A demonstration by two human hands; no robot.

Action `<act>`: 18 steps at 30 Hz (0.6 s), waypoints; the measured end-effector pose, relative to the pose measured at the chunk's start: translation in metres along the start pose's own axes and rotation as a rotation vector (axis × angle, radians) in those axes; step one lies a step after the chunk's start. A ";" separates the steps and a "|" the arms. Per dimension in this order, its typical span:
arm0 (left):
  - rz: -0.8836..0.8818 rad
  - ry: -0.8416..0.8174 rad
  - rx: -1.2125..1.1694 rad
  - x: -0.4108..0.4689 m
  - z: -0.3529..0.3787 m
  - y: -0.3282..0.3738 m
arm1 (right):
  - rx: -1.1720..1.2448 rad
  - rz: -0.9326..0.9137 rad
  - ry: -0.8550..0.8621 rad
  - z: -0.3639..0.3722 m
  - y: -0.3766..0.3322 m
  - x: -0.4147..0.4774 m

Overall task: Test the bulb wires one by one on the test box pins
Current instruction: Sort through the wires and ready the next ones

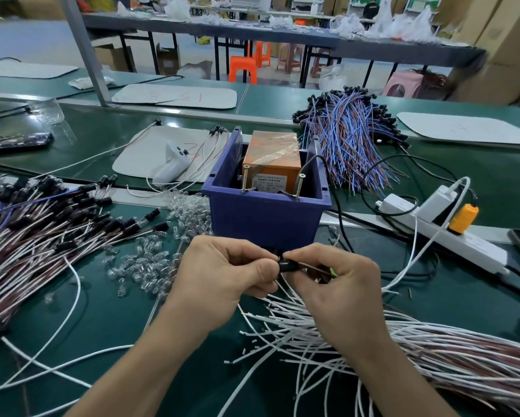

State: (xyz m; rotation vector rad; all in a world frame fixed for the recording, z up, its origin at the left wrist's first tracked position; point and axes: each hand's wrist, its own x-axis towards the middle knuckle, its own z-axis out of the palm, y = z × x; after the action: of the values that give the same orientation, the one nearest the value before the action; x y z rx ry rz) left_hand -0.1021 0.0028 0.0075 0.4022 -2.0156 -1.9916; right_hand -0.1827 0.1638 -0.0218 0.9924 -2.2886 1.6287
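Observation:
The test box is a blue plastic bin (264, 215) with an orange unit (272, 152) inside and two upright screw pins (245, 177) (300, 185) at its front rim. Just in front of the bin, my left hand (222, 275) and my right hand (337, 284) meet at a small black bulb socket (285, 264). Both pinch it with thumb and fingers. Its wires run under my right hand and are hidden there. A bundle of white and brown wires (403, 350) fans out below my right hand.
Socketed wires (42, 233) are heaped at the left beside loose clear bulbs (144, 263). Blue and brown wires (349, 136) lie behind the bin. At the right a white power strip (451, 233) holds an orange plug (463, 219). A white remote (170, 164) rests on a mat.

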 end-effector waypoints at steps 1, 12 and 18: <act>-0.017 0.011 -0.042 0.000 0.001 0.000 | 0.030 0.004 -0.024 0.000 -0.001 0.001; 0.077 0.137 -0.007 -0.001 0.008 -0.007 | 0.027 0.028 -0.024 0.005 0.001 0.000; 0.148 0.196 0.034 0.001 0.011 -0.015 | 0.037 0.043 -0.028 0.006 0.002 0.000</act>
State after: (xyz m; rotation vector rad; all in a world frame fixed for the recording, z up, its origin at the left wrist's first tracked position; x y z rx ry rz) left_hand -0.1066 0.0121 -0.0073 0.4247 -1.9019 -1.7598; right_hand -0.1825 0.1585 -0.0259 0.9869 -2.3218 1.6904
